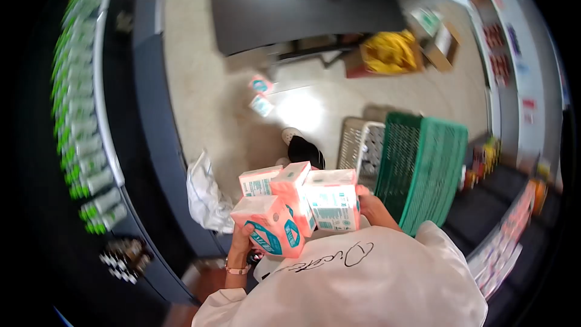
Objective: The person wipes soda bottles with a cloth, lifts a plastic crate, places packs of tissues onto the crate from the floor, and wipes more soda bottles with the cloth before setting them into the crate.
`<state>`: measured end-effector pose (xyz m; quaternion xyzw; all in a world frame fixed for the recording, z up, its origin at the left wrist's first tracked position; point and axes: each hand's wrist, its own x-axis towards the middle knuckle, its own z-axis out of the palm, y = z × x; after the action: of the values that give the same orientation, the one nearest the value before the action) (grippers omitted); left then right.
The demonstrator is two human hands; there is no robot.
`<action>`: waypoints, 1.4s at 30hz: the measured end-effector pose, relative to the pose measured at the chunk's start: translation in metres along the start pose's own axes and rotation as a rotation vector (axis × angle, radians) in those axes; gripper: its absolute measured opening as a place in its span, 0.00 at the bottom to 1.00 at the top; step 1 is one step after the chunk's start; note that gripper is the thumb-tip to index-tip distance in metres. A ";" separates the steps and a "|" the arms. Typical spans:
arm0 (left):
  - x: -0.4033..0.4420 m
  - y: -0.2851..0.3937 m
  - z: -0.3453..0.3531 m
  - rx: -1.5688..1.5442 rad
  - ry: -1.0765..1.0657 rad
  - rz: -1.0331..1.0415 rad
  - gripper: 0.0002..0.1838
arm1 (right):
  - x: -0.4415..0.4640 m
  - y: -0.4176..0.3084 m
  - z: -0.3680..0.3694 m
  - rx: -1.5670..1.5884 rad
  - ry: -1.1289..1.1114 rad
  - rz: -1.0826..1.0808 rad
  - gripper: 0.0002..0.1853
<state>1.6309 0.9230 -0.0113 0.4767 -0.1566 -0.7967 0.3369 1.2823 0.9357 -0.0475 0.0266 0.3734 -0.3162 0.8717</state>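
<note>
Several pink-and-white packs with teal labels, which look like tissue packs [269, 227], are bunched together in front of my chest. My left hand [243, 237] is closed against the left side of the nearest pack. At the other end, my right hand [365, 198] grips the rightmost pack [333, 207], its fingers partly hidden. The packs between are squeezed side by side, one sitting higher than the others. Two similar packs [261, 95] lie on the floor beyond my feet.
A green crate [430, 169] and a pale basket [351, 145] stand to the right. The white bag [206, 194] slumps by the left shelf, which holds rows of green-capped bottles [78, 103]. A dark table [302, 6] and a box with yellow plastic [390, 51] are ahead.
</note>
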 end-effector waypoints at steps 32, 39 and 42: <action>0.284 -0.408 0.569 1.619 -1.147 0.315 0.44 | -0.276 0.076 -0.352 0.070 2.020 -0.202 0.47; 0.285 -0.322 0.529 1.000 -0.768 0.062 0.21 | -0.267 0.094 -0.337 -0.155 2.295 -0.396 0.39; 0.311 -0.269 0.448 1.003 -0.712 0.209 0.15 | -0.237 0.073 -0.292 -0.738 2.537 -0.281 0.34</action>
<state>1.0401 0.8725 -0.1459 0.2642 -0.6601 -0.6992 0.0752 1.0155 1.2028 -0.1134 0.0260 0.9856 -0.0399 -0.1623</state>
